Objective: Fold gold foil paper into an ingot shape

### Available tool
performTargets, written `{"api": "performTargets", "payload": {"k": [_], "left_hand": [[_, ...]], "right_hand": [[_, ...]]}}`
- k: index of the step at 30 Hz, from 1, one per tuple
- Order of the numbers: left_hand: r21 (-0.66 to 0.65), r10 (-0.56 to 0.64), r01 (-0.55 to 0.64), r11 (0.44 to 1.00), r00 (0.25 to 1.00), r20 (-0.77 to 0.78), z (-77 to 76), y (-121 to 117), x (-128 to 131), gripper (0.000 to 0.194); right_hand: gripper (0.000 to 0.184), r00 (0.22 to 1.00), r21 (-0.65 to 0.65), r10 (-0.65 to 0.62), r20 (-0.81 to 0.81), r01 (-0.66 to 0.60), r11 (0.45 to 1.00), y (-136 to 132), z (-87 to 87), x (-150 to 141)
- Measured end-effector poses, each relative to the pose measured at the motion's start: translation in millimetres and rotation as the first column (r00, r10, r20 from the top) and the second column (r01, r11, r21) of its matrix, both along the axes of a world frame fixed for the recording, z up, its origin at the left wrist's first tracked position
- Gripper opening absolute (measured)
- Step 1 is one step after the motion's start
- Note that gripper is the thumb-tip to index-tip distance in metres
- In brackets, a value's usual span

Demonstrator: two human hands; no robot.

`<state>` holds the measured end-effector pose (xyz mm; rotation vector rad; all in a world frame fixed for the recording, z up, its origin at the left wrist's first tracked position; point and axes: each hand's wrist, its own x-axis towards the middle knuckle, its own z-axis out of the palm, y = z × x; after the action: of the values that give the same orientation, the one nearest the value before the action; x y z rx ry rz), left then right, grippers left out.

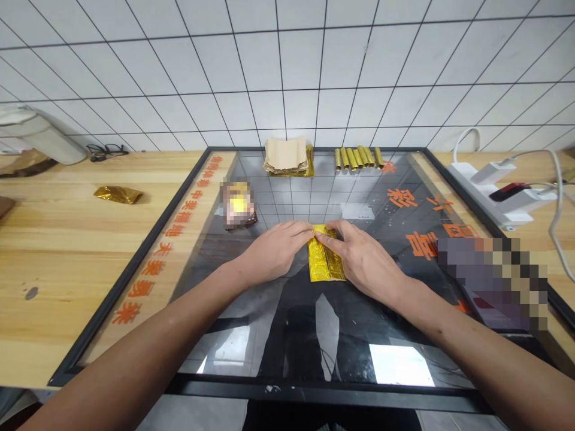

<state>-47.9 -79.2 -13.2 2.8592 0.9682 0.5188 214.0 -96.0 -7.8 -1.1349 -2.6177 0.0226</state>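
Note:
A sheet of gold foil paper (318,263) lies on the glass panel in front of me, its sides folded inward toward a lengthwise gap. My left hand (281,248) grips its upper left edge, fingers drawn together at the tips. From the other side, my right hand (362,257) holds the right part of the sheet, with the index finger pressed on the fold near the top. The right hand's lower fingers are partly hidden. Beyond the hands sit a stack of brown-backed foil sheets (286,155) and a row of several rolled gold tubes (357,158).
A black-framed glass panel (224,384) with orange characters covers the wooden table (58,263). Left of it lie a crumpled gold piece (118,194) and eyeglasses (106,152). A blurred small item (238,205) rests left. A power strip (489,194) with cables and a blurred dark object (492,284) are right.

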Motion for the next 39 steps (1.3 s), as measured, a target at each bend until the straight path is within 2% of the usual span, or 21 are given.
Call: {"api": "performTargets", "payload": {"k": [7, 12, 22, 26, 29, 39], "left_hand": [[-0.073, 0.018, -0.019, 0.997, 1.000, -0.012, 3.8, -1.5, 2.3, 0.051], [-0.104, 0.038, -0.038, 0.994, 0.999, -0.007, 5.0, -1.5, 4.3, 0.055], [0.052, 0.036, -0.026, 0.998, 0.979, -0.201, 8.1, -1.6, 7.0, 0.048], [0.100, 0.000, 0.024, 0.995, 0.974, -0.227, 7.0, -0.3, 6.6, 0.048], [0.104, -0.030, 0.054, 0.993, 0.975, -0.219, 5.0, 1.2, 6.2, 0.048], [0.083, -0.014, 0.032, 0.996, 0.977, -0.215, 5.9, 0.7, 7.2, 0.052]], "right_hand": [[0.054, 0.999, -0.004, 0.033, 0.015, -0.033, 0.999, 1.4, 1.3, -0.4], [0.057, 0.998, -0.010, 0.043, -0.035, -0.044, 0.999, -1.7, 3.9, 2.4], [0.059, 0.996, -0.007, 0.052, -0.076, -0.053, 0.999, -3.8, 7.2, 6.4], [0.061, 0.994, -0.013, 0.074, -0.083, -0.075, 0.997, -3.5, 10.8, 6.3], [0.059, 0.993, -0.002, 0.088, -0.074, -0.088, 0.996, -3.8, 14.0, 6.2], [0.059, 0.994, -0.025, 0.078, -0.080, -0.080, 0.996, -5.1, 14.6, 6.4]]}}
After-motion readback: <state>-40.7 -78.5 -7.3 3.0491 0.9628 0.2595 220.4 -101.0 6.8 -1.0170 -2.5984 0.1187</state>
